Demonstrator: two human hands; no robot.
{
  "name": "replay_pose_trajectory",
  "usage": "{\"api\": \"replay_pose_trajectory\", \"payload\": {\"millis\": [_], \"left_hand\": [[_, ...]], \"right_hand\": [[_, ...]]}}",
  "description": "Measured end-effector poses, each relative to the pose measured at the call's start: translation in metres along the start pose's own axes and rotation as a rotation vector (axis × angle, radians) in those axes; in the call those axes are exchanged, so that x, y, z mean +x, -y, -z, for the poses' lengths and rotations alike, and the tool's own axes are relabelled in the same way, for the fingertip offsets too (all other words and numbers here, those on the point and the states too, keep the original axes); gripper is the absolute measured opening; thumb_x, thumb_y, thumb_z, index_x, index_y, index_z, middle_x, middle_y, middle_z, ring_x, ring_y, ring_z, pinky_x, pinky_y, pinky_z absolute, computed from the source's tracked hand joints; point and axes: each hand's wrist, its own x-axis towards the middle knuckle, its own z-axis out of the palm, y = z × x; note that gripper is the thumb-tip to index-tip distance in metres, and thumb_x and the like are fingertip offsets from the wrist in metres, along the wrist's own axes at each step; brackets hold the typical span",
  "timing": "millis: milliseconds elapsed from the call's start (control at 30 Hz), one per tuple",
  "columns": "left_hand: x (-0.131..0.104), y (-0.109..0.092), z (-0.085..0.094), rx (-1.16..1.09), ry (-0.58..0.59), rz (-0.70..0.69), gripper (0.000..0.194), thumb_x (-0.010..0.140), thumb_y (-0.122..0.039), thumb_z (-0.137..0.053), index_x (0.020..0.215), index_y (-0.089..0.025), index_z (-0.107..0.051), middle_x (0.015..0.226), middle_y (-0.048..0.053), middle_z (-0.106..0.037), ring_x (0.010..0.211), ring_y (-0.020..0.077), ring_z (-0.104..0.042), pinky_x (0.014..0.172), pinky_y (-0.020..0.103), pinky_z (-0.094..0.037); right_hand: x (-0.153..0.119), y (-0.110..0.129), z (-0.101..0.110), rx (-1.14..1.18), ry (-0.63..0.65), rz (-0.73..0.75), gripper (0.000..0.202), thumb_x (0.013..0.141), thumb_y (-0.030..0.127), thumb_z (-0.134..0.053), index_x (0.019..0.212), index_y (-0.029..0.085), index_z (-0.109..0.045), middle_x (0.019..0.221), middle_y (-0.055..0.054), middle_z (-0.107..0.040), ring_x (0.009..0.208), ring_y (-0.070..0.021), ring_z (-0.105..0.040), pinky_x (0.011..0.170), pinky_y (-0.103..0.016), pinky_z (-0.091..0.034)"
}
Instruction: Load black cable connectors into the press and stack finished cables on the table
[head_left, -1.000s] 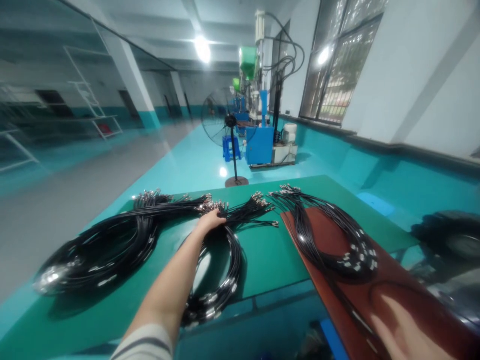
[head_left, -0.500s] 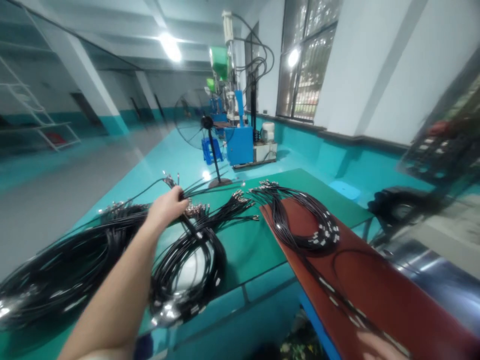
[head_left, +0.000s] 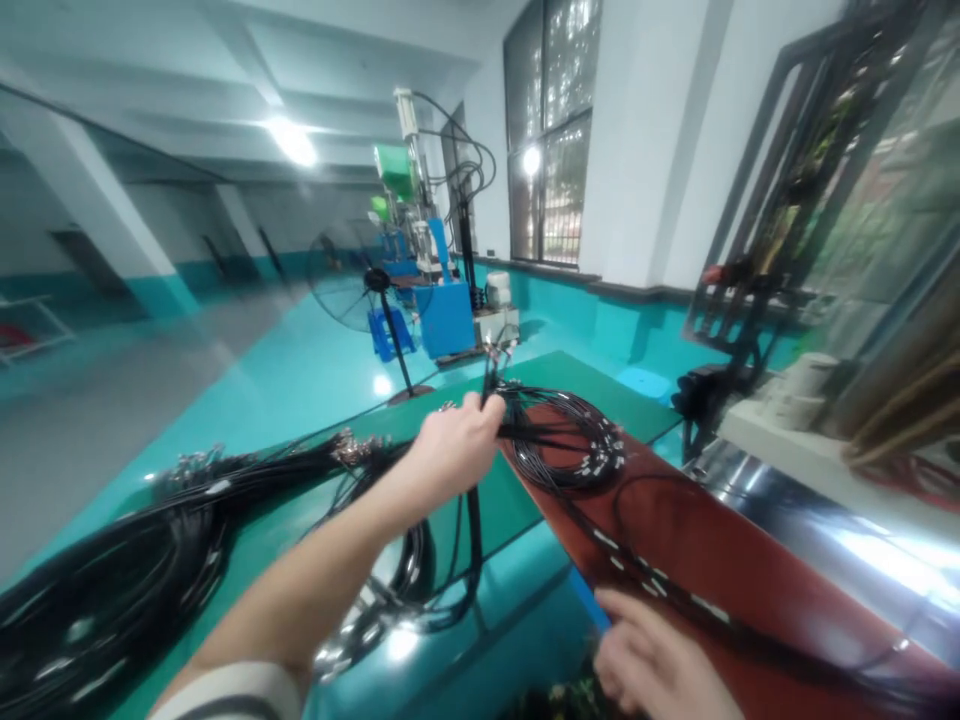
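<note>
My left hand (head_left: 463, 440) is closed round the end of a bundle of black cables, whose lower part (head_left: 472, 540) hangs down over the green table's (head_left: 502, 510) front edge. Metal tips stick up above the fist. Just beyond it, a coiled cable bundle (head_left: 592, 460) with white tags lies on the red-brown board (head_left: 697, 530). My right hand (head_left: 649, 655) is low at the board's near edge, fingers partly curled; whether it holds anything is unclear. A large black cable coil (head_left: 112, 580) rests at the table's left.
Behind the table stand a black fan (head_left: 376, 280) and a blue machine (head_left: 448, 318) with a green hopper. At the right are a shiny metal surface (head_left: 795, 500) and a dark machine frame (head_left: 750, 290).
My left hand has moved right with the cable bundle, pulling it toward the board. My right hand has come further into view at the board's near edge. The view has shifted right.
</note>
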Motion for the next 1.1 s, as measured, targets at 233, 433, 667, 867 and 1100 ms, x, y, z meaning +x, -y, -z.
{"api": "replay_pose_trajectory", "payload": {"millis": [233,433,667,867,1100], "left_hand": [[-0.041,-0.046,-0.040,-0.134,0.124,-0.405,0.025,0.075,-0.019,-0.042,0.100,-0.019,-0.040,0.088,0.006,-0.051,0.066,0.0192,-0.057,0.049,0.028,-0.045],[-0.061,-0.034,-0.069,-0.348,0.023,-0.552,0.039,0.078,-0.040,-0.045,0.108,-0.016,-0.042,0.096,0.011,-0.052,0.082,0.0226,-0.054,0.062,0.031,-0.048],[-0.079,0.048,-0.080,-0.338,-0.585,-0.089,0.053,0.077,-0.046,-0.051,0.124,-0.025,-0.035,0.126,0.014,-0.043,0.121,0.0292,-0.034,0.100,0.048,-0.025],[-0.085,0.128,-0.094,-0.168,-0.010,0.272,0.035,0.083,-0.044,-0.044,0.106,-0.021,-0.055,0.094,0.010,-0.063,0.089,0.0250,-0.057,0.076,0.035,-0.040],[-0.122,0.218,-0.072,-0.217,-0.244,0.402,0.045,0.088,-0.045,-0.026,0.064,-0.017,-0.053,0.061,0.001,-0.050,0.060,0.0116,-0.045,0.060,0.022,-0.034]], "right_hand": [[0.044,0.010,-0.048,0.586,0.123,0.033,0.055,0.062,0.040,-0.073,0.113,0.026,-0.056,0.112,-0.009,-0.061,0.107,-0.0269,-0.052,0.090,-0.042,-0.039],[0.061,0.025,-0.089,0.714,0.112,-0.182,0.058,0.076,0.051,-0.057,0.128,0.030,-0.040,0.114,-0.003,-0.060,0.099,-0.0223,-0.057,0.078,-0.034,-0.049],[0.072,0.030,-0.085,0.246,0.012,-0.085,0.043,0.077,0.051,-0.054,0.113,0.028,-0.056,0.073,-0.002,-0.067,0.045,-0.0175,-0.055,0.035,-0.029,-0.043],[0.072,0.014,-0.087,0.165,-0.074,-0.001,0.054,0.064,0.048,-0.067,0.114,0.033,-0.056,0.090,-0.005,-0.067,0.062,-0.0255,-0.062,0.046,-0.036,-0.053],[0.070,0.016,-0.081,0.190,-0.092,-0.231,0.053,0.063,0.045,-0.068,0.113,0.032,-0.058,0.109,-0.007,-0.063,0.080,-0.0298,-0.064,0.049,-0.034,-0.056]]}}
